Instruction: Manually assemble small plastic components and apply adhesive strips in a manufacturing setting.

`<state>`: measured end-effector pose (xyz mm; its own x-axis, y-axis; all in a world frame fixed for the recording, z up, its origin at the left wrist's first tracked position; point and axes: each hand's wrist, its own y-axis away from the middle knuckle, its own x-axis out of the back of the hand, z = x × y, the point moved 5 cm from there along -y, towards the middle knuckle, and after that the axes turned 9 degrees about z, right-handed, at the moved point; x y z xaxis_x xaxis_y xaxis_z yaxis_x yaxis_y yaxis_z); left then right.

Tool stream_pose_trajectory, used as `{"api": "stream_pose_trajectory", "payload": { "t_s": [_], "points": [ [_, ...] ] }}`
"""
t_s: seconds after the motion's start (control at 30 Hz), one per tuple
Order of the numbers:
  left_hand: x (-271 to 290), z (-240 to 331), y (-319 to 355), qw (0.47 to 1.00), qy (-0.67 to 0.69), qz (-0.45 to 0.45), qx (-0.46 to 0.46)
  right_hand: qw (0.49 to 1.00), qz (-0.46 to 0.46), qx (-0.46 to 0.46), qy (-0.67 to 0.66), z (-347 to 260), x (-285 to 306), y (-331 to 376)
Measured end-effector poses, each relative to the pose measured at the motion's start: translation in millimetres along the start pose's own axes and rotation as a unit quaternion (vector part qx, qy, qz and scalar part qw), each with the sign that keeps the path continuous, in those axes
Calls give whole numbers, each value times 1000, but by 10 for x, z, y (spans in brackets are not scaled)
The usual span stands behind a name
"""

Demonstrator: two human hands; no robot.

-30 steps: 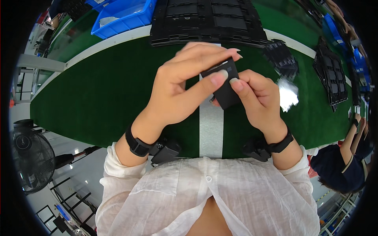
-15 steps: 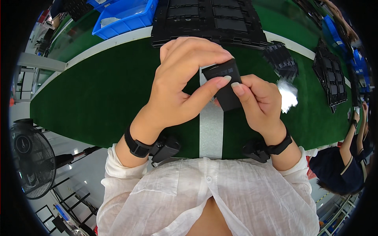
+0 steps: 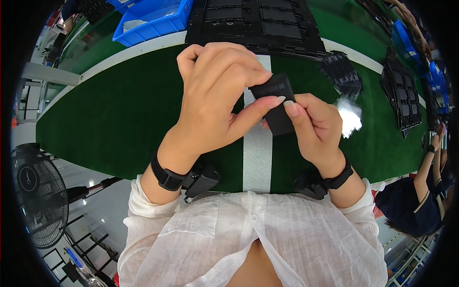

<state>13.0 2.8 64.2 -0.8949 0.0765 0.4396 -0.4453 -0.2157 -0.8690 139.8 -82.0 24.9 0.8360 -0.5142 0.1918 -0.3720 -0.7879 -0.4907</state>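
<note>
Above the green table I hold a flat black rectangular block [image 3: 281, 117], which looks like a battery and has faint print near its far end. My left hand [image 3: 210, 98] pinches its far left part, thumb on the upper face and index finger at the far edge. My right hand [image 3: 316, 125] grips its right side, with the thumb on top and the other fingers curled by the edge and partly hidden. Both thumb tips almost meet on the block. Its underside is out of sight.
Ahead lies a stack of black compartment trays [image 3: 256, 48], with a blue bin [image 3: 152, 24] to its left. Dark film strips [image 3: 340, 71] and shiny clear sheets [image 3: 350, 117] lie right of my hands. More trays [image 3: 404, 95] and a co-worker [image 3: 413, 205] are farther right; a fan [image 3: 40, 191] stands left.
My left index fingertip has slid left along the block's far edge, and that hand has shifted slightly left. The block has tilted a little; my right hand keeps its grip.
</note>
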Motion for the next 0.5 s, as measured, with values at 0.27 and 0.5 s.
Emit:
{"api": "stream_pose_trajectory", "payload": {
  "t_s": [0.27, 0.5],
  "points": [
    [30, -11, 41, 998, -39, 41, -20, 998, -12, -41, -39, 14, 2, -2],
    [27, -151, 81, 988, 116, -3, 99, 991, -29, -83, -101, 36, 5, -3]
  ]
}}
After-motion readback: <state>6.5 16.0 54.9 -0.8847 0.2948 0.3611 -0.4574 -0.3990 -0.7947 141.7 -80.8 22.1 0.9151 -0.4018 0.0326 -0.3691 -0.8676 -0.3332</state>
